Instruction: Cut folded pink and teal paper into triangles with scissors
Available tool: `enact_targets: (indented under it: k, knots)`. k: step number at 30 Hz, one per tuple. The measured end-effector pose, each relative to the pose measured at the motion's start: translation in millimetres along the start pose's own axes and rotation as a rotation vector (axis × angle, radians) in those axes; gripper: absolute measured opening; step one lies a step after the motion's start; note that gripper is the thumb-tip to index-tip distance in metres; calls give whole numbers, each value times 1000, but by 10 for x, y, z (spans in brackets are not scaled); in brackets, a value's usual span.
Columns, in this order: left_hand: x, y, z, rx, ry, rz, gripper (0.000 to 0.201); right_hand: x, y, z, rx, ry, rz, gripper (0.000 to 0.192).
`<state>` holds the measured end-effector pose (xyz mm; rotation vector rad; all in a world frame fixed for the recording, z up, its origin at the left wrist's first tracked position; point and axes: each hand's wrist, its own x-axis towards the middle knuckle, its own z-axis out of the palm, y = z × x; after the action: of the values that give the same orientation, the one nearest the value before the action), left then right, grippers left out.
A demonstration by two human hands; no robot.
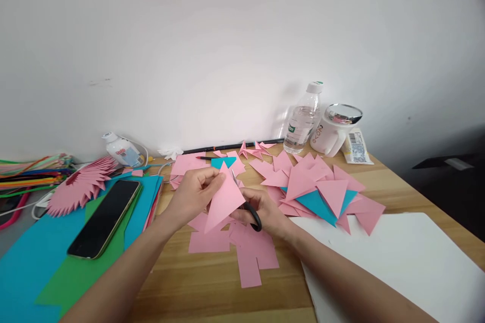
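Observation:
Between thumb and fingers, my left hand pinches a pink paper piece with pointed ends, held up over the table. My right hand grips a pair of scissors by the black handles. The blades lie along the right edge of the paper and are mostly hidden behind it. Below both hands, pink paper rectangles lie scattered on the wood. To the right of my right hand spreads a pile of pink paper pieces, with a blue piece among them.
A clear water bottle and a white mug stand by the wall. At left a phone rests on green and blue paper, near a pleated pink paper fan. A white board covers the right front.

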<state>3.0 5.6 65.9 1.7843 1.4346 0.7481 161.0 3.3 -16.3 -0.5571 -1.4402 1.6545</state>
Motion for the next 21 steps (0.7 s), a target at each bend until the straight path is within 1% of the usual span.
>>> enact_targets:
  k: [4,8,10,13,18,21]
  knots:
    - [41,-27,-3,-83,-41,-69,32,18,11,14,11,39,13,23]
    - [93,-121,-40,-264,-126,-176,34,27,40,12,67,65,69,23]
    - [112,-163,-46,-313,-154,-201,34,30,55,8,88,64,77,22]
    - [118,-165,-28,-290,-173,-193,32,36,77,5,83,65,62,20]
    - [96,-79,9,-223,-132,-183,33,44,125,-1,60,84,47,21]
    - [88,-83,19,-214,-137,-183,36,47,147,0,73,78,40,20]
